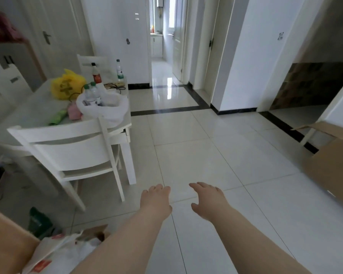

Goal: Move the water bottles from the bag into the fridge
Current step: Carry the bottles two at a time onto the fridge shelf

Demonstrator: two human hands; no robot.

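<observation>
Reaching forward over bare tiled floor [216, 147], the left hand [155, 199] and right hand [207, 198] hang palm down, side by side and apart, fingers loosely spread and gripping nothing. Wide open floor runs ahead of them to a dark border strip and on into a narrow corridor [162, 70] between white walls. On the right edge a cardboard box [333, 163] with raised flaps narrows the passage; at the lower left another brown surface and a crumpled white plastic bag with red print [65, 252] lie close beside the left forearm.

Well up and to the left of both hands stands the white bench [125, 123], its near corner and leg jutting toward the open floor, with a white chair [71, 151] pushed against its near side. On the bench sits a white bag [107, 105] with two green-capped water bottles [92, 94] upright inside it. Behind it are a yellow bag [66, 86], a dark-capped bottle [96, 74] and another green-capped bottle [119, 71], which may also be water; its label is too blurred to read.
</observation>
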